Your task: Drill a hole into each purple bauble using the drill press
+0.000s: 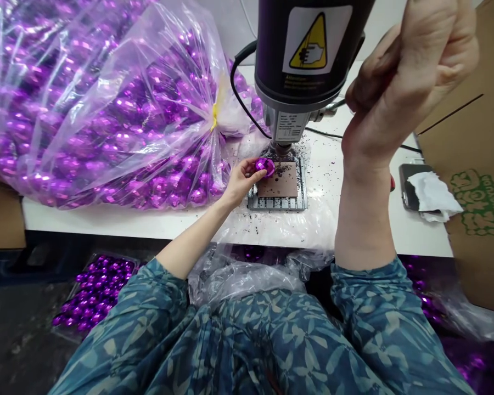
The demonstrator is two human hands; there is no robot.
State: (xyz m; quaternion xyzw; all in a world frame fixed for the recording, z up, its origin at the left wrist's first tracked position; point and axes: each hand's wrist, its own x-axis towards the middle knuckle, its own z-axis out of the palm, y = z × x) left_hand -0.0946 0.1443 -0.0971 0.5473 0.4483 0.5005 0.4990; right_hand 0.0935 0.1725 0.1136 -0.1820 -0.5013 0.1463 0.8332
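Between the fingertips of my left hand (243,178) is a shiny purple faceted bead (265,167). It is just over a brown square board (283,184), which lies on the slotted metal base (278,207) of a bench drill press (298,60). The chuck (280,148) hangs right above, close to the bead; the drill bit cannot be made out. Raised at the upper right, my right hand (415,71) is closed in a fist beside the machine. A silver lever hub (324,113) points toward this fist, whose fingers mostly hide the lever's grip.
A big clear bag of purple beads (119,115), tied with yellow, fills the table's left. Dark shavings surround the base. At right lie a phone-like dark object (409,189), a white tissue (432,195) and a cardboard box (477,164). A bead tray (94,296) sits below left.
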